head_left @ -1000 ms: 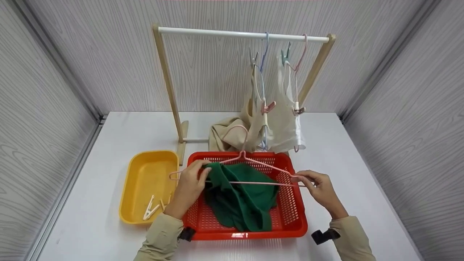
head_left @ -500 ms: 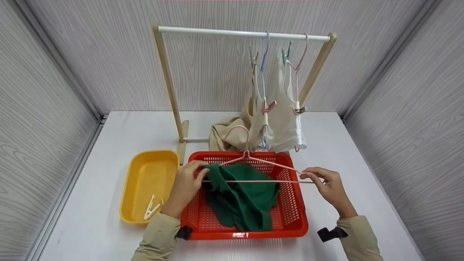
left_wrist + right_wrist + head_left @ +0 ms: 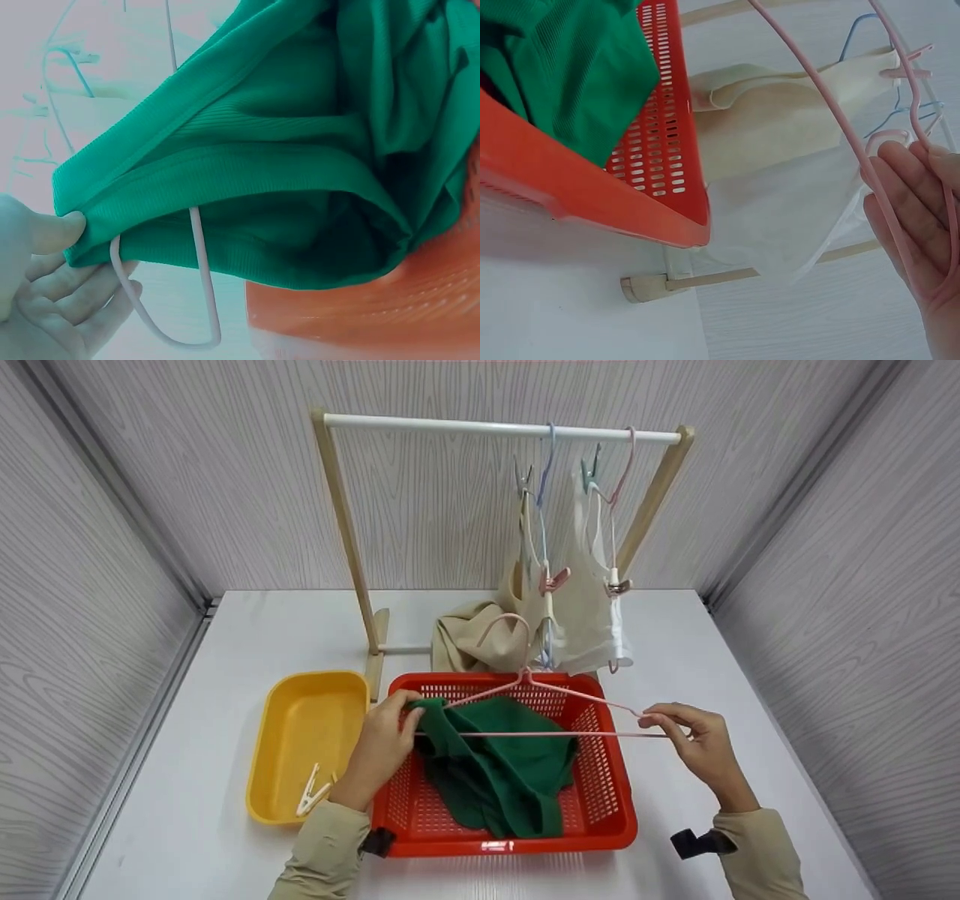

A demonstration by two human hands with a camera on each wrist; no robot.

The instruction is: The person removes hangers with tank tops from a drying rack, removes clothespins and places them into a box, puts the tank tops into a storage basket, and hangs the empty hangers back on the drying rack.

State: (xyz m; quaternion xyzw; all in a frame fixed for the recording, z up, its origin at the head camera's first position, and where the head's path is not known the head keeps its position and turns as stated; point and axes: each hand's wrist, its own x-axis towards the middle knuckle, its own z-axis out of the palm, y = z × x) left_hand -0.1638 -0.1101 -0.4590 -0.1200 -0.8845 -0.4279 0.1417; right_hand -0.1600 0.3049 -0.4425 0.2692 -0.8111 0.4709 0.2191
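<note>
My left hand (image 3: 379,746) pinches the edge of a green ribbed garment (image 3: 510,787) between thumb and fingers. The rest of the garment lies bunched in a red basket (image 3: 570,844). A pink hanger (image 3: 570,733) spans the basket with its hook upward; my right hand (image 3: 701,746) holds its right end. In the right wrist view that end of the hanger (image 3: 847,131) loops across the palm. The left wrist view shows the other hanger end (image 3: 202,255) passing through the garment's opening, its rounded tip below the band.
A yellow tray (image 3: 300,712) with white and yellow clothespins stands left of the basket. Behind is a rack (image 3: 450,425) with a beige garment (image 3: 469,634) and a white garment (image 3: 581,615) on hangers, held by clothespins. Panelled walls enclose the table (image 3: 195,750).
The pink hanger and my right hand have moved to the right. Its left end, earlier sticking out past my left hand, is now hidden in the head view. My left hand has shifted slightly left.
</note>
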